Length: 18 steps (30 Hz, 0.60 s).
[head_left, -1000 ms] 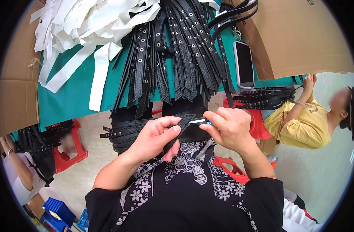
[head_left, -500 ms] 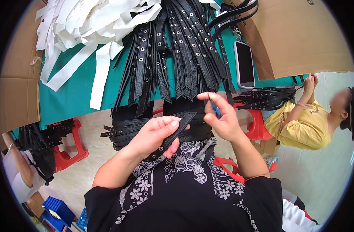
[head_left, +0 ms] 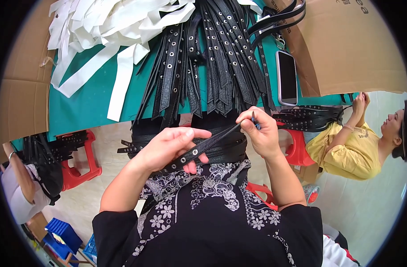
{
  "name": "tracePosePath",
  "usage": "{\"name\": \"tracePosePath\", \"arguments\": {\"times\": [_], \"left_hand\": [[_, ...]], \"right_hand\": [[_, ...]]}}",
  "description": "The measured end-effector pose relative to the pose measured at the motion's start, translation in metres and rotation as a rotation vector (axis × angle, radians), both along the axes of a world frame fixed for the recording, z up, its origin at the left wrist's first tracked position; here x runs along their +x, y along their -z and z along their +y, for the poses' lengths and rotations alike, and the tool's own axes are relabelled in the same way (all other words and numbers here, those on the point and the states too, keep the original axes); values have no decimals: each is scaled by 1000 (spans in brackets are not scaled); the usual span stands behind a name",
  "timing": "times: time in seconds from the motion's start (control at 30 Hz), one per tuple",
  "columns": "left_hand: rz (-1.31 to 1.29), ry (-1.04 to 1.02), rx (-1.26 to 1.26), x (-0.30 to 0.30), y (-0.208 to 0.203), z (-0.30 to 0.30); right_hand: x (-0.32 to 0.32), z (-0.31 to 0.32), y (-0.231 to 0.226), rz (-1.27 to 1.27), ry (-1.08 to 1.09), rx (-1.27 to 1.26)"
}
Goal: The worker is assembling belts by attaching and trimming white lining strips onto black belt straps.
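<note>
A black leather-like strap [head_left: 194, 152] with metal eyelets runs slantwise across my lap, its narrow end toward the right. My left hand [head_left: 168, 147] has its fingers stretched out and apart, and the strap lies across the lower ones. Thumb and forefinger of my right hand [head_left: 264, 133] pinch the strap's end. A small blue tool [head_left: 255, 120], which looks like thread snips, is also in that hand, mostly covered by the fingers. Beneath both hands, a bundle of similar black straps [head_left: 232, 149] rests over my lap.
On the green table [head_left: 90, 104] lie white strips [head_left: 123, 84], many eyeleted black straps [head_left: 221, 62] and a phone [head_left: 286, 78]. Cardboard boxes [head_left: 354, 49] flank it. A person in yellow [head_left: 345, 149] sits at the right, another person [head_left: 23, 191] at the left. Blue crates [head_left: 63, 236] stand lower left.
My right hand has come down and left and now pinches the strap's end. My left hand has loosened its pinch and spread its fingers, with the strap drawn out to the right.
</note>
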State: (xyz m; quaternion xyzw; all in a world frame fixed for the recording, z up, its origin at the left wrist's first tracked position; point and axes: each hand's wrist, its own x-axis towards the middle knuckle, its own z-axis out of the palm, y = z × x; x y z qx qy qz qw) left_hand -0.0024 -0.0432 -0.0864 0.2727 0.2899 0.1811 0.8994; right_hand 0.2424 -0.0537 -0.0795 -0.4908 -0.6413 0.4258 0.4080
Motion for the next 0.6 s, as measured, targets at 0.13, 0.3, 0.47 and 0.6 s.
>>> {"name": "tracePosePath", "arguments": {"times": [0.13, 0.3, 0.47, 0.6], "left_hand": [[270, -77, 420, 10, -16, -6], [518, -206, 1005, 31, -7, -14], [255, -171, 275, 38, -10, -20], [227, -218, 175, 39, -13, -18]], "right_hand": [[4, -1, -2, 33, 129, -138], [2, 2, -12, 65, 170, -325], [5, -8, -21, -439, 247, 158], [-2, -29, -24, -671, 67, 273]]}}
